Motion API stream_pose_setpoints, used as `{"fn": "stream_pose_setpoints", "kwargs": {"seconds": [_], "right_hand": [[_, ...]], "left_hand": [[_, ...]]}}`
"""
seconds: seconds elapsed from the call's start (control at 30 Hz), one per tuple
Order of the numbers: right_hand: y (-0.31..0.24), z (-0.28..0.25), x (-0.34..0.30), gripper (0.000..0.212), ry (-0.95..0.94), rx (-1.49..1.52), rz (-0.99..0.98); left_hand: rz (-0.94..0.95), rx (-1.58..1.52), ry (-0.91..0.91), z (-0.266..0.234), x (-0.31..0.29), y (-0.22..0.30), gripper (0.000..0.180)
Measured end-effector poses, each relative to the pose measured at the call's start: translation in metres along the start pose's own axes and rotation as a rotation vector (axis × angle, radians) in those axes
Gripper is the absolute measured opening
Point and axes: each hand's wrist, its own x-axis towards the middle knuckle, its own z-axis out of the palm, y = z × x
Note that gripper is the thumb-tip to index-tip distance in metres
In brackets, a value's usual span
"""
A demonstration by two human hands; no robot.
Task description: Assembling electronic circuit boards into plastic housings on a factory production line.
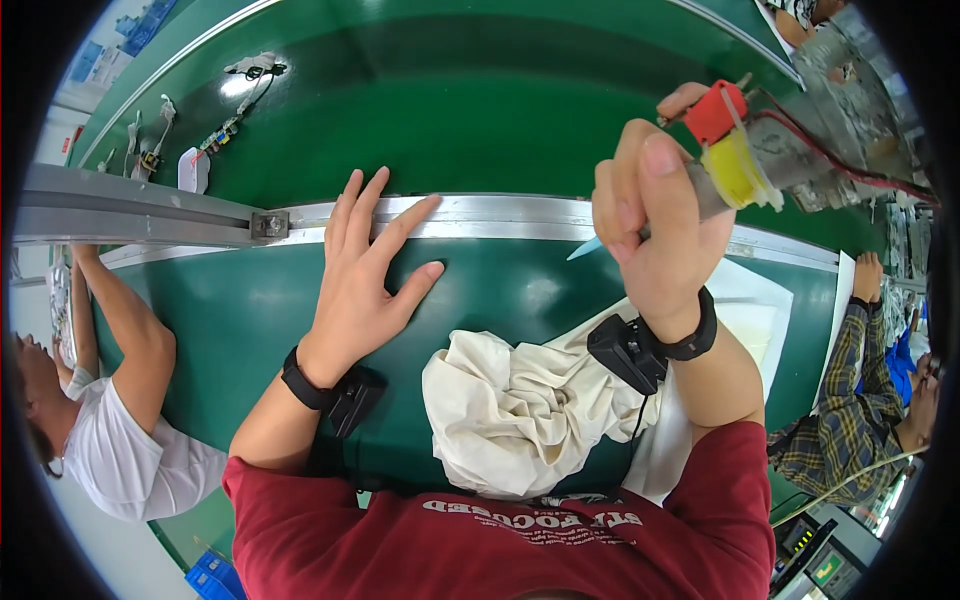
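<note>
Left hand spread wide, right hand curled round a gray tube

Past the hands is the far green top, big and shiny. The near green top is on the person's side. Between them runs a long metal rail. The left hand is palm down, fingers over the rail; I cannot tell if anything is under the palm. A crumpled cream cloth sits between the arms.

The gray tube is on the right, in the right hand and well apart from the left. Its long side slants from upper right to lower left. A yellow band goes round it, and a red block sits by the fingers. Smallest is a light blue tip, poking out below the right hand. I cannot tell if it joins the tube. It points left and a bit down, near the rail's close edge. That slant seems to matter most for moving. The best room looks to be the gap between the hands, with less near the cloth.
</note>
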Motion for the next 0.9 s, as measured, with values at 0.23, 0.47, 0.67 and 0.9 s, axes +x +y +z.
{"fn": "stream_pose_setpoints", "kwargs": {"seconds": [0.23, 0.47, 0.67, 0.9], "right_hand": [[-0.002, -0.001, 0.000, 0.029, -0.010, 0.024, 0.018], [-0.004, 0.000, -0.001, 0.029, 0.007, 0.001, 0.008], [0.000, -0.001, -0.001, 0.029, 0.003, -0.005, -0.009], [0.002, 0.002, -0.002, 0.029, 0.051, 0.077, 0.002]], "left_hand": [[0.006, -0.090, -0.029, 0.001, 0.016, 0.008, 0.047], [0.059, -0.272, 0.000, 0.012, 0.024, -0.006, 0.041], [0.102, -0.215, 0.018, 0.011, 0.025, -0.005, 0.033], [0.108, -0.179, 0.035, 0.009, 0.022, -0.008, 0.032]]}}
